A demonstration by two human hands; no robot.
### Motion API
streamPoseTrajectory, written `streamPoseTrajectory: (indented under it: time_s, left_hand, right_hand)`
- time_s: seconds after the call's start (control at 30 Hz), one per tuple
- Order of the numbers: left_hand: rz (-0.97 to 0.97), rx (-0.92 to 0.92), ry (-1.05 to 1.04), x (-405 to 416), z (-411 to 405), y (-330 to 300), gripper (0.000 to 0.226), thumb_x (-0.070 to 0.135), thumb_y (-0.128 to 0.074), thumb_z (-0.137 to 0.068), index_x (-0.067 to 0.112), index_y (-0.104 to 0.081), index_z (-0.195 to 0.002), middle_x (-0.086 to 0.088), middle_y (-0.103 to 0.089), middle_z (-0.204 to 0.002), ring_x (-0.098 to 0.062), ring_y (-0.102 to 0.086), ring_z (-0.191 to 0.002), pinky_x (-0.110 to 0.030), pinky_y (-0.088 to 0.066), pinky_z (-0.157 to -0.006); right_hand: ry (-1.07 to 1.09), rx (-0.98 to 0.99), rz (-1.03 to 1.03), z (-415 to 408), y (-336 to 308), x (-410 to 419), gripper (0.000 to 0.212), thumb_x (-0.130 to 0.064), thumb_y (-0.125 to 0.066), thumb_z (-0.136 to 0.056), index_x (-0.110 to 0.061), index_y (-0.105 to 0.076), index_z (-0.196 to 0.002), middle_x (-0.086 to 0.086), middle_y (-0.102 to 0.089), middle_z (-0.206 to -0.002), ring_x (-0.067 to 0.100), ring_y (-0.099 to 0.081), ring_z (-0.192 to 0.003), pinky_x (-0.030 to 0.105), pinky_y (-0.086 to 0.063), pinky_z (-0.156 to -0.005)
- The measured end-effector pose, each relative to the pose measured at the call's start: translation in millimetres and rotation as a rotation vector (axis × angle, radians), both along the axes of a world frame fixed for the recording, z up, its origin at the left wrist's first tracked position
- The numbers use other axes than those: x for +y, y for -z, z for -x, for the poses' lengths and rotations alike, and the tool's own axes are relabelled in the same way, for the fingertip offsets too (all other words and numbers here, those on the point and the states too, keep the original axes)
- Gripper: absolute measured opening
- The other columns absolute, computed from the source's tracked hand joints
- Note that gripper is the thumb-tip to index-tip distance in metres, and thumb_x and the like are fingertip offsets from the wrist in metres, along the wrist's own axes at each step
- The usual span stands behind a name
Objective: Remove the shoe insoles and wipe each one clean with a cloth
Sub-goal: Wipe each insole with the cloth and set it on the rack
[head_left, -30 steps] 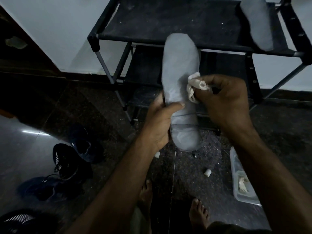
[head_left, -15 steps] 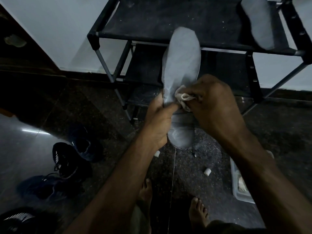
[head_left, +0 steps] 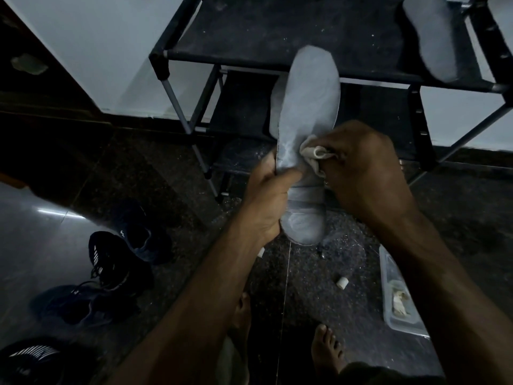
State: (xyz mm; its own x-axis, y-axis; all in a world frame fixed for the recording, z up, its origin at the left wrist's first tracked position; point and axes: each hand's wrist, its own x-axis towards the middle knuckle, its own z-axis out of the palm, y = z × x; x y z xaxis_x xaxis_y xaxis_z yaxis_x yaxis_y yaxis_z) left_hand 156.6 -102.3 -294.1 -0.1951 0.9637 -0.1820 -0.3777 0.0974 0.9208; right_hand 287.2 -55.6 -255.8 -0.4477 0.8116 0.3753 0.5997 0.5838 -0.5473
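Seen from the person's head, looking down in dim light. The left hand (head_left: 270, 198) grips a grey insole (head_left: 306, 129) near its heel end, thumb laid across the face, and holds it upright in front of a black shoe rack (head_left: 277, 31). The right hand (head_left: 363, 168) is curled round a small bunched pale cloth (head_left: 315, 155) and presses it against the middle of the insole, just above the left thumb.

A second insole (head_left: 430, 34) lies on the rack's top shelf at the far right, well apart from the one in hand. Dark shoes (head_left: 119, 262) sit on the shiny floor to the left. A clear tray (head_left: 388, 273) rests on the floor to the right, with something pale inside it that is too dim to name. Bare feet show at the bottom edge.

The step in hand looks like wiping this insole, with the cloth at mid-length. The next move probably calls for drawing the cloth along the face toward the toe or heel while the left hand keeps a firm hold so the thin insole does not bend away. Whether the insole on the shelf is already wiped cannot be told.
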Motion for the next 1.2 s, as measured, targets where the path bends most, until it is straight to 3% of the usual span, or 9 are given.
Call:
streamPoseTrajectory:
  time_s: [0.23,0.4,0.5,0.6,0.77,0.87,1.0,1.1,1.2]
  left_hand:
    - [0.002,-0.014,0.014,-0.3,2.9,-1.0,0.032,0.004,-0.063,-0.076,0.013,-0.067,-0.106,-0.006,-0.073,-0.092,-0.028,-0.069,-0.094,-0.044,-0.055,-0.087]
    - [0.015,-0.027,0.031,0.0,1.9,-1.5,0.04,0.006,-0.062,-0.074,0.006,-0.063,-0.114,-0.009,-0.072,-0.094,-0.031,-0.068,-0.096,-0.046,-0.053,-0.09]
    - [0.025,0.004,0.026,0.6,3.4,-2.6,0.039,0.005,-0.062,-0.073,0.008,-0.064,-0.112,-0.005,-0.072,-0.089,-0.026,-0.067,-0.09,-0.04,-0.055,-0.082]
    - [0.032,-0.004,0.018,0.4,6.6,-2.6,0.031,-0.005,-0.058,-0.085,0.008,-0.063,-0.112,-0.004,-0.072,-0.087,-0.024,-0.068,-0.087,-0.036,-0.055,-0.077]
    - [0.013,-0.019,0.031,-0.2,4.3,0.2,0.037,0.004,-0.061,-0.078,0.004,-0.063,-0.115,-0.013,-0.071,-0.097,-0.035,-0.065,-0.099,-0.049,-0.051,-0.091]
    - [0.017,0.012,0.032,-0.7,2.8,-1.9,0.037,0.007,-0.06,-0.073,0.007,-0.064,-0.11,-0.008,-0.071,-0.092,-0.03,-0.066,-0.092,-0.046,-0.053,-0.088]
    - [0.025,-0.055,0.015,-0.3,5.2,-4.2,0.039,0.009,-0.062,-0.073,0.008,-0.064,-0.112,-0.008,-0.072,-0.093,-0.027,-0.067,-0.091,-0.04,-0.054,-0.083]
    - [0.06,-0.222,0.026,1.4,6.9,-4.4,0.048,0.028,-0.057,-0.089,0.002,-0.056,-0.129,-0.021,-0.062,-0.123,-0.037,-0.058,-0.116,-0.05,-0.043,-0.105]
    - [0.143,-0.306,0.017,2.1,8.4,-5.8,0.062,0.048,-0.046,-0.096,0.001,-0.052,-0.135,-0.023,-0.056,-0.132,-0.037,-0.052,-0.125,-0.051,-0.035,-0.112]
  right_hand:
    - [-0.075,-0.043,0.134,-4.0,-9.3,-0.6,0.012,-0.012,-0.066,-0.088,-0.013,-0.077,-0.085,0.0,-0.067,-0.087,-0.002,-0.057,-0.072,0.001,-0.038,-0.066]
    - [-0.019,0.002,-0.014,1.2,-0.4,-0.1,0.016,-0.015,-0.063,-0.09,-0.01,-0.075,-0.081,0.007,-0.065,-0.078,0.015,-0.058,-0.072,0.027,-0.045,-0.064]
    - [0.042,0.012,-0.021,-5.2,0.9,4.0,0.016,-0.02,-0.063,-0.092,-0.013,-0.076,-0.088,0.004,-0.068,-0.085,0.004,-0.059,-0.076,0.015,-0.045,-0.069]
    - [-0.045,0.003,0.021,-8.2,-4.5,2.5,0.012,-0.008,-0.067,-0.087,-0.009,-0.077,-0.081,0.0,-0.067,-0.081,-0.011,-0.055,-0.07,0.002,-0.041,-0.07]
    - [-0.068,0.029,0.016,2.5,-4.2,-3.6,0.01,-0.013,-0.067,-0.087,-0.012,-0.077,-0.087,0.008,-0.066,-0.082,0.018,-0.06,-0.076,0.037,-0.05,-0.068]
    - [0.05,0.041,-0.048,-0.2,2.3,-0.3,0.021,-0.023,-0.06,-0.093,-0.01,-0.075,-0.085,0.008,-0.067,-0.082,0.016,-0.059,-0.078,0.035,-0.049,-0.07]
    - [0.048,0.029,-0.001,-3.6,0.4,0.7,0.013,-0.019,-0.064,-0.091,-0.015,-0.076,-0.092,0.001,-0.067,-0.09,0.008,-0.057,-0.082,0.011,-0.043,-0.073]
    - [0.012,0.008,0.009,2.4,1.6,-3.6,0.014,-0.02,-0.063,-0.09,-0.018,-0.076,-0.095,0.006,-0.067,-0.088,0.014,-0.059,-0.08,0.023,-0.047,-0.07]
    - [0.013,0.008,0.019,6.4,4.1,-6.0,0.018,-0.025,-0.06,-0.092,-0.018,-0.075,-0.096,0.006,-0.064,-0.089,0.014,-0.058,-0.077,0.023,-0.046,-0.068]
